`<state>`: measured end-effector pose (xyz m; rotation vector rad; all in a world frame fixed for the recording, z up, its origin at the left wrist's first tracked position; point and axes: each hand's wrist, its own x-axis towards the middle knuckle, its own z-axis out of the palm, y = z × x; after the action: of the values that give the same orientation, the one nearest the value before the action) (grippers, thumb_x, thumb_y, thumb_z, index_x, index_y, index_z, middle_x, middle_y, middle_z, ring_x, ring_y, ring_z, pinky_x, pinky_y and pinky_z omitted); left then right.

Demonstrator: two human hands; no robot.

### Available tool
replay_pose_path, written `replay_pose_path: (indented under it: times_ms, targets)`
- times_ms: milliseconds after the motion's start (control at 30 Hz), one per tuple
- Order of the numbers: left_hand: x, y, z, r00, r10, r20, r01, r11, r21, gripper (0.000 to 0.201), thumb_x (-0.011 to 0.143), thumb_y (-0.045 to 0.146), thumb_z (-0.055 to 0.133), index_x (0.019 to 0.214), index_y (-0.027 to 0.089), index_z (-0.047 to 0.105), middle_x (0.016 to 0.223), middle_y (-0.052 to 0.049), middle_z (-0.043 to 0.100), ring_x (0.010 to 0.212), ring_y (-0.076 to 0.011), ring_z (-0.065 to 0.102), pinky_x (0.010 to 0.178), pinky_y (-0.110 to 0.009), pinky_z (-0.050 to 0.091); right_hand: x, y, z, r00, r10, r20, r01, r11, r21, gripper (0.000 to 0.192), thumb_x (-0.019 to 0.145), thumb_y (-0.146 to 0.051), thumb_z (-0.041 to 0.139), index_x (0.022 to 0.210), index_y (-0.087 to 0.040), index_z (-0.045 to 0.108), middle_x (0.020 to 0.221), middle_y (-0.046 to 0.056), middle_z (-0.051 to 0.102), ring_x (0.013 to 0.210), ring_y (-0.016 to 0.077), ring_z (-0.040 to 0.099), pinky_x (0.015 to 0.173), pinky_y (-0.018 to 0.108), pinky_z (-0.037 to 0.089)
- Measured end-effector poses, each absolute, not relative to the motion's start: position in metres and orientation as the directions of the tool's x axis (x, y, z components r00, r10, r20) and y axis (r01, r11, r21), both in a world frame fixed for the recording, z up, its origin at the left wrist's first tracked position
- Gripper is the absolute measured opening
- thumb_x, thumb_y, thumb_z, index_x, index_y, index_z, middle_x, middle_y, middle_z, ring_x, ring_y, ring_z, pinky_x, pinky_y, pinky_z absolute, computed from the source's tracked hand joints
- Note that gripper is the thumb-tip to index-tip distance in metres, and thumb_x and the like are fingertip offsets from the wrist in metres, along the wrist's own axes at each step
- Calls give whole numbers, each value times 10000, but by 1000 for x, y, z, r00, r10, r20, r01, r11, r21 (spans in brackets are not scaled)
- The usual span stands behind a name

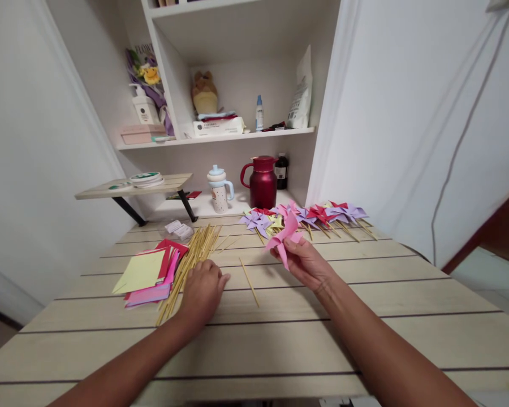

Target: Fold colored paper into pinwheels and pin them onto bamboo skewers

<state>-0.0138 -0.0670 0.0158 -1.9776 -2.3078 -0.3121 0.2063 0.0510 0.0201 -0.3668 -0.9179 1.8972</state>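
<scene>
**Two hands at a paper-pinwheel work surface**

Nearest the viewer, both forearms reach forward over the pale slatted surface. The left hand lies palm down, fingers curled loosely on the near end of the bundle of wooden sticks; whether its grip has closed on a stick cannot be told. Just right of it, a single stick lies alone on the surface, between the two hands. The right hand is raised slightly, its grip closed on a folded pink pinwheel that is pinched between thumb and fingertips and stands clear of the surface. Left of the sticks, and touching them, rests a stack of paper squares, yellow on top with pink and red beneath. Farther back, a row of finished pinwheels in purple, red, pink and yellow lies along the rear right edge. Behind these stand a red jug, a dark bottle and a lidded cup. A low stand carries stacked plates at rear left. Shelves above hold a soft toy and bottles.
</scene>
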Motion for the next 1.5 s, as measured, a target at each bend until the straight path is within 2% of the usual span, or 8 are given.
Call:
replay_pose_path:
  times_ms: [133, 233, 400, 600, 800, 1000, 1300, 1500]
  targets:
    - [18, -51, 19, -186, 959, 215, 982, 174, 77, 515, 947, 542, 385, 852, 151, 705, 1023, -167, 627, 1051, -335, 546, 907, -443, 390, 204, 50, 17, -505, 853, 133, -628, -257, -735, 228, 632, -263, 898, 733, -165, 719, 692, -4, 720, 651, 118, 643, 710, 248, 552]
    - [40, -36, 12, -225, 951, 210, 973, 209, 94, 517, 924, 569, 423, 978, 133, 694, 1087, -185, 616, 1107, -348, 527, 921, -442, 392, 203, 52, 14, -499, 855, 137, -633, -253, -732, 231, 626, -247, 902, 719, -170, 705, 672, -22, 706, 630, 107, 630, 700, 238, 554]
    - [39, -22, 10, -176, 974, 141, 981, 162, 109, 291, 862, 338, 603, 1086, 161, 656, 1159, -132, 632, 1124, -292, 542, 890, -380, 403, 203, 59, 9, -498, 856, 135, -641, -259, -723, 243, 611, -235, 911, 700, -166, 695, 650, -24, 693, 611, 108, 630, 680, 233, 561]
    - [20, -20, 19, -84, 991, 102, 996, 80, 39, 192, 867, 225, 576, 1004, 182, 704, 1161, -119, 667, 1104, -284, 572, 870, -383, 400, 203, 60, 9, -505, 853, 136, -650, -272, -710, 223, 636, -221, 898, 757, -154, 723, 701, 0, 715, 641, 114, 646, 690, 231, 573]
    - [31, -11, 18, -3, 991, 131, 997, 13, -71, 347, 835, -17, 424, 941, 103, 731, 980, -184, 709, 1013, -304, 613, 866, -419, 393, 203, 61, 9, -509, 849, 143, -653, -272, -707, 216, 653, -223, 890, 756, -148, 715, 728, 7, 726, 651, 114, 652, 699, 234, 573]
    - [24, 0, 17, 28, 981, 191, 994, -8, -105, 348, 832, -19, 429, 932, 103, 739, 1028, -191, 708, 1069, -309, 585, 910, -414, 381, 204, 62, 10, -507, 849, 148, -659, -272, -701, 205, 666, -214, 882, 771, -148, 719, 728, 4, 731, 665, 115, 659, 705, 230, 570]
    - [11, 3, -2, -161, 948, 276, 985, 138, 102, 242, 879, 113, 442, 956, 100, 672, 1057, -199, 701, 944, -300, 668, 799, -376, 442, 200, 63, 0, -517, 850, 102, -642, -306, -703, 192, 669, -178, 875, 762, -127, 715, 699, 17, 726, 628, 114, 654, 647, 218, 541]
    - [4, 3, -12, -278, 902, 331, 904, 129, 407, 157, 852, 100, 464, 874, 182, 595, 764, -91, 670, 780, -275, 657, 726, -350, 412, 197, 65, -3, -511, 857, 71, -621, -311, -719, 212, 647, -177, 888, 769, -136, 721, 716, 16, 741, 635, 122, 666, 643, 226, 536]
